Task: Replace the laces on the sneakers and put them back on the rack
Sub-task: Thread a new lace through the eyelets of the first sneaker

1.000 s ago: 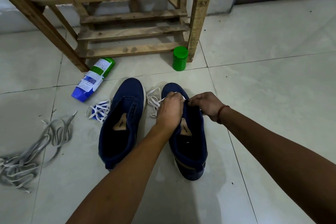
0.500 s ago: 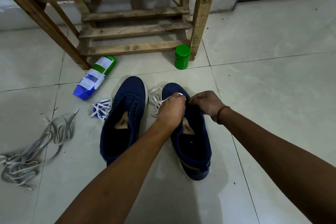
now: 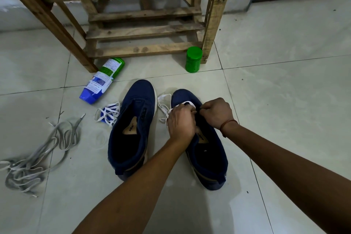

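One sneaker [image 3: 209,154] handled | left fingers [image 3: 190,111] pinch its white lace [image 3: 164,108] | right fingers [image 3: 204,110] curled, grip unclear

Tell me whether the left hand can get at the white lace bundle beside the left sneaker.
Probably yes, once freed: the left hand pinches the lace on the right sneaker, and the bundle lies uncovered beside the left sneaker.

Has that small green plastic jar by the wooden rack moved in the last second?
No. The small green plastic jar stands right beside the foot of the wooden rack's leg, just as before; only the head camera shifted slightly.
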